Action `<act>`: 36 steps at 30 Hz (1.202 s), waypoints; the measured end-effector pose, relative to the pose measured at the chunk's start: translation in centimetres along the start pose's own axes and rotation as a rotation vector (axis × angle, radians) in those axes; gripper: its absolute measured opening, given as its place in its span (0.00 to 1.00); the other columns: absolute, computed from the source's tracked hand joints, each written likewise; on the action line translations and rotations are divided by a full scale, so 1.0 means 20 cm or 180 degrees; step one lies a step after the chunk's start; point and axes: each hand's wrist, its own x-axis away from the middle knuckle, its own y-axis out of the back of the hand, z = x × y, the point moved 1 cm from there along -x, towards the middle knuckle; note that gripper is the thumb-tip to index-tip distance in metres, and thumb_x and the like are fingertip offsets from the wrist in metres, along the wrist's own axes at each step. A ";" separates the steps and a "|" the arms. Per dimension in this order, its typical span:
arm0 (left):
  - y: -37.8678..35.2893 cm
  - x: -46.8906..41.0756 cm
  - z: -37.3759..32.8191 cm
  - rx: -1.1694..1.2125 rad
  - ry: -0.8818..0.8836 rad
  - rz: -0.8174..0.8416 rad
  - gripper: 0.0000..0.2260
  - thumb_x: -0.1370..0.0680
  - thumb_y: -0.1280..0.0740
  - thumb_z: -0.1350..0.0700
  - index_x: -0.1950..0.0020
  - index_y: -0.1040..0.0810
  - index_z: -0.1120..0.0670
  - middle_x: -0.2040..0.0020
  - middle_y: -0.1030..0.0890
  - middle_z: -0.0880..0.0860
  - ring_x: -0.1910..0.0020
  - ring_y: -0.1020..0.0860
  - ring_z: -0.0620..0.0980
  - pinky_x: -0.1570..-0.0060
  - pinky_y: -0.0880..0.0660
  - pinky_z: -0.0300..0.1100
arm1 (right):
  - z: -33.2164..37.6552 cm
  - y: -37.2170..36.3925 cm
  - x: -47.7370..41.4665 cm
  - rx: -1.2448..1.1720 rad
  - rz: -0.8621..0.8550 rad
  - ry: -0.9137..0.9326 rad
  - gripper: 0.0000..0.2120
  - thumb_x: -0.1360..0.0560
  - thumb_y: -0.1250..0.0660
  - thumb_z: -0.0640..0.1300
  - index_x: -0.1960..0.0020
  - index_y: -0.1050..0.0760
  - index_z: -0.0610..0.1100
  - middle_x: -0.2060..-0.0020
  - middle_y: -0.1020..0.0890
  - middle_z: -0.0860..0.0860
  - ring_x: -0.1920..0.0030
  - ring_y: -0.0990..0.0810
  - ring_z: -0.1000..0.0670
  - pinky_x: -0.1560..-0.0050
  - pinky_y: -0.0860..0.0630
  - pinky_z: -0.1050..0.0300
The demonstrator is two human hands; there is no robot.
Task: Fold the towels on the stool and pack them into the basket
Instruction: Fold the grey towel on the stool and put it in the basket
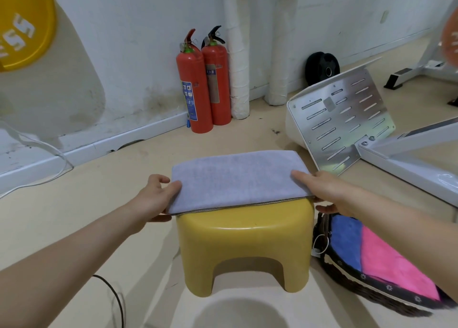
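A folded grey towel [238,179] lies flat on top of the yellow plastic stool [244,241]. My left hand [155,198] pinches the towel's left end, thumb on top and fingers beneath. At the towel's right end my right hand [329,192] holds it the same way, thumb above and fingers under the edge. The dark wicker basket [366,290] sits on the floor to the right of the stool. Inside it lie a folded blue towel [345,241] and a folded pink towel [391,263].
Two red fire extinguishers [203,84] stand against the wall behind the stool, beside white wrapped pipes [238,54]. A white machine with a slotted metal plate [339,116] lies at the right. A white cable [49,159] and a black cable [114,295] run over the floor at left.
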 end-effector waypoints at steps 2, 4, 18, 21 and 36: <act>-0.04 0.01 -0.01 0.0064 -0.0155 -0.0108 0.20 0.23 0.34 0.47 0.35 0.38 0.47 0.49 0.22 0.55 0.54 0.21 0.52 0.63 0.23 0.42 | -0.01 -0.01 -0.01 -0.0114 -0.0022 -0.0039 0.20 0.26 0.34 0.59 0.53 0.29 0.41 0.59 0.29 0.45 0.62 0.33 0.48 0.65 0.36 0.58; -0.06 0.01 -0.02 0.0095 -0.0319 -0.0256 0.20 0.24 0.32 0.52 0.36 0.37 0.44 0.51 0.22 0.56 0.55 0.21 0.53 0.59 0.21 0.46 | 0.00 -0.01 -0.02 -0.0161 -0.0152 0.0084 0.19 0.27 0.32 0.57 0.53 0.32 0.41 0.64 0.34 0.45 0.68 0.38 0.49 0.69 0.41 0.58; -0.05 -0.03 -0.12 0.0335 0.0012 0.0094 0.15 0.30 0.31 0.68 0.52 0.21 0.50 0.51 0.22 0.58 0.59 0.25 0.55 0.62 0.28 0.45 | 0.09 0.03 -0.02 -0.0601 -0.0202 -0.0260 0.09 0.29 0.30 0.38 0.61 0.30 0.43 0.68 0.29 0.47 0.70 0.33 0.50 0.69 0.36 0.60; -0.05 0.00 -0.16 0.0293 0.0073 0.0122 0.18 0.33 0.33 0.72 0.52 0.21 0.51 0.57 0.25 0.57 0.65 0.30 0.55 0.68 0.32 0.42 | 0.12 0.04 -0.03 -0.0597 -0.0167 -0.0257 0.08 0.31 0.32 0.34 0.58 0.29 0.43 0.66 0.27 0.47 0.68 0.31 0.49 0.68 0.33 0.59; -0.06 0.14 -0.35 0.0910 -0.0174 0.0113 0.14 0.27 0.34 0.67 0.46 0.20 0.54 0.48 0.19 0.56 0.54 0.20 0.52 0.60 0.23 0.40 | 0.23 0.00 0.07 0.0013 -0.0376 0.0797 0.09 0.24 0.33 0.42 0.60 0.26 0.37 0.65 0.23 0.45 0.69 0.27 0.50 0.72 0.30 0.63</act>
